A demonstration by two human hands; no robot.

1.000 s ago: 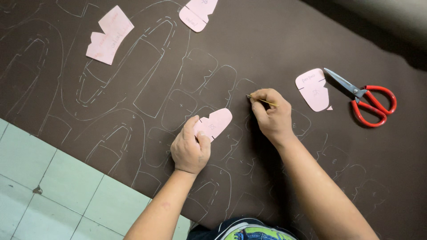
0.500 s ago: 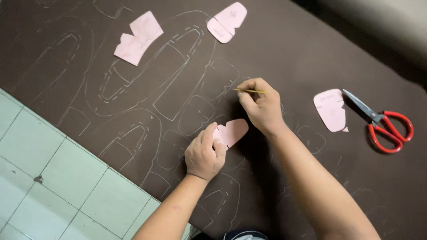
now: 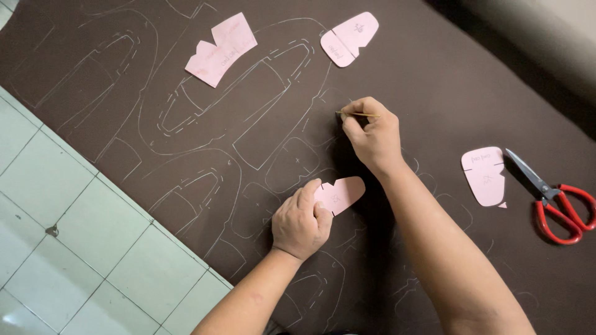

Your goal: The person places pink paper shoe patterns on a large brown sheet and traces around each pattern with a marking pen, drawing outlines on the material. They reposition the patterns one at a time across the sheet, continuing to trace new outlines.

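A dark brown sheet of material [image 3: 434, 74] lies spread out, covered with pale traced outlines of pattern shapes. My left hand [image 3: 302, 220] grips a small pink paper template [image 3: 341, 193] by its near end and rests it on the sheet. My right hand [image 3: 371, 135] is further up the sheet, pinching a thin marking stick [image 3: 359, 115] with its tip touching the brown surface beside a traced outline.
Red-handled scissors [image 3: 552, 198] lie at the right beside another pink template [image 3: 484, 175]. Two more pink templates, one notched [image 3: 222, 48] and one rounded [image 3: 349, 38], rest at the top. Pale green floor tiles [image 3: 68, 223] show at the left.
My right hand with the marking stick has moved away from the pink template, further up the sheet. My left hand keeps its hold on the template. The view has shifted.
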